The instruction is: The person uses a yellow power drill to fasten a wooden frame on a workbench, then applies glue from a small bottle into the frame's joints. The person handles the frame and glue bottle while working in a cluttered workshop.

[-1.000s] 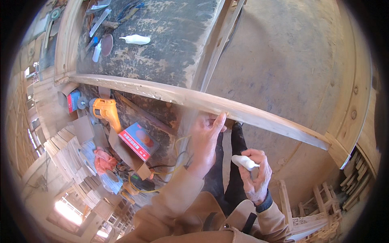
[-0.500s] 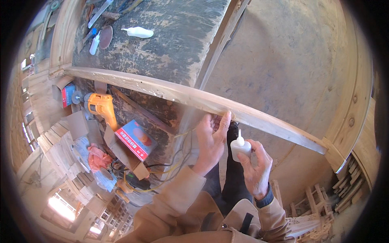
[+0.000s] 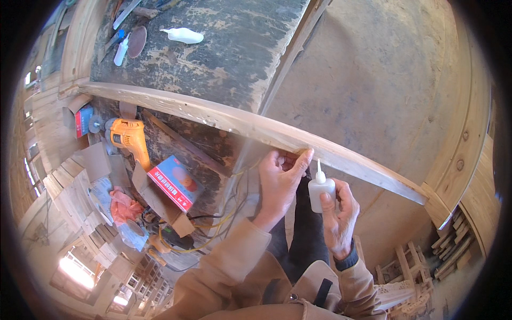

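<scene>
Two hands at a wooden rail, one with a glue bottle.

Left hand (image 3: 280,184) grips the rail (image 3: 256,128) edge, fingers curled over it. Right hand (image 3: 338,213), just beside, clasps a white bottle (image 3: 321,191) upright, nozzle close under the rail. Beyond the hands lies the bench (image 3: 213,58); left of them, a drill (image 3: 128,136) and a red box (image 3: 175,182).

Pale bare wood strip (image 3: 256,125), matt and rough-grained; white squeeze bottle (image 3: 321,191) of smooth, slightly glossy plastic; dark workbench top (image 3: 224,48), worn, scuffed, dusty.
</scene>
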A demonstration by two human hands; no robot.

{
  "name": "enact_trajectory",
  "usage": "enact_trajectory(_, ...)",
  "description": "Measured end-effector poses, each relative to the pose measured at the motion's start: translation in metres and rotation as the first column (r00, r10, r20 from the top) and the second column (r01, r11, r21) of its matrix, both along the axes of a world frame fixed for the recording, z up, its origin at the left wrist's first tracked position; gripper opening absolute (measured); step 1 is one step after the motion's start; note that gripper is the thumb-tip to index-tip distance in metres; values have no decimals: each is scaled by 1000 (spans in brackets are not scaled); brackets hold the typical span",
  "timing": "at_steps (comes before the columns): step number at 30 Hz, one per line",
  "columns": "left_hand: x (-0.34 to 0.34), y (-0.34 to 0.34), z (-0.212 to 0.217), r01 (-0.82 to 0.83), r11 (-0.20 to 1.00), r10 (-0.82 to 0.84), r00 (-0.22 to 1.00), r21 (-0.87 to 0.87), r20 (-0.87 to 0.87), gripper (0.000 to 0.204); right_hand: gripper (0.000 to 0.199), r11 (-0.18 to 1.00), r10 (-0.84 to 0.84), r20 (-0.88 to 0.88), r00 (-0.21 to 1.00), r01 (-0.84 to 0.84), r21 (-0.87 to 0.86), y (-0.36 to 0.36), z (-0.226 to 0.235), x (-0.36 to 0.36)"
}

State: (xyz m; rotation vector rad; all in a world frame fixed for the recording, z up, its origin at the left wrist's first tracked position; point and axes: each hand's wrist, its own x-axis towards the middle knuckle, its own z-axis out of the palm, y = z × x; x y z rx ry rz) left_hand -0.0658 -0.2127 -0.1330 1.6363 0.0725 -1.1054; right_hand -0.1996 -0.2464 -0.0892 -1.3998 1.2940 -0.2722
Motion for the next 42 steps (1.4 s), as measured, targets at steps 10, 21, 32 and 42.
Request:
enact_trajectory(10, 7, 31, 0, -58, 989, 49, 997, -138, -66, 29, 25, 999, -17, -9, 1000, 18, 45, 0, 2, 5)
enact_trajectory(21, 1, 48, 13, -22, 998, 19, 999, -54, -48, 15, 22, 1000, 7, -26, 1000, -8, -16, -2, 5, 12)
enact_trajectory(32, -9, 65, 19, 45, 996, -41, 998, 79, -48, 10, 22, 1000, -27, -12, 1000, 27, -12, -4, 4, 17)
enact_trajectory(42, 55, 154, 66, -27, 941, -291, 440, 336, 849, 14, 21, 1000, -29, -14, 999, 29, 2, 3, -8, 11)
